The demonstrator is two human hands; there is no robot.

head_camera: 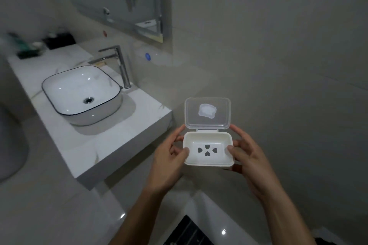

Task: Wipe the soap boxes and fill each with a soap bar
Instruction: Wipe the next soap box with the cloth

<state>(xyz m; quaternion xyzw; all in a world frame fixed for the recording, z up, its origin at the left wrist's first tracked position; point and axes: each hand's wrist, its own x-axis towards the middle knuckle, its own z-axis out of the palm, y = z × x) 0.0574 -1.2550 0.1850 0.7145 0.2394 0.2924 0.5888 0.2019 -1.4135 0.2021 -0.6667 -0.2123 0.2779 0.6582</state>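
Soap box (208,150): white, held in mid-air to the right of the desk (103,145) and its basin (79,93). Clear lid (207,113) hinged open, standing upright. Tray empty, four heart-shaped holes. Left hand (169,162) grip: thumb and fingers curled round the left end. Right hand (248,160) grip: same on the right end.

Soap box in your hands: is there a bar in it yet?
Empty. The soap box shows its bare floor with four heart-shaped holes; clear lid stands open.

Left hand (169,157) and right hand (246,155) raised, fingers curled, gripping soap box (208,150) sides
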